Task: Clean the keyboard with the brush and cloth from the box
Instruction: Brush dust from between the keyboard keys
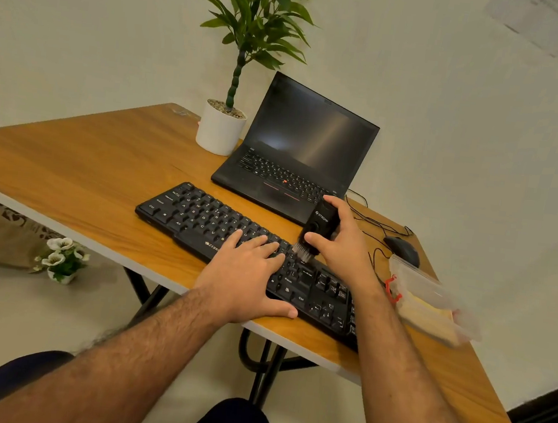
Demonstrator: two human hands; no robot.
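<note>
A black keyboard (201,215) lies slantwise near the front edge of the wooden table (79,169). My left hand (247,273) rests flat on its middle keys, fingers spread, holding nothing. My right hand (340,242) grips a black brush (317,227) by its body, and the grey bristles point down onto the keys right of the middle. At the right, a clear plastic box (430,296) with a red clasp holds a yellowish cloth (427,314).
An open black laptop (298,148) stands behind the keyboard, with a white potted plant (220,129) to its left. A black mouse (402,250) and its cables lie at the right, behind the box. A small flower pot (62,259) sits on the floor.
</note>
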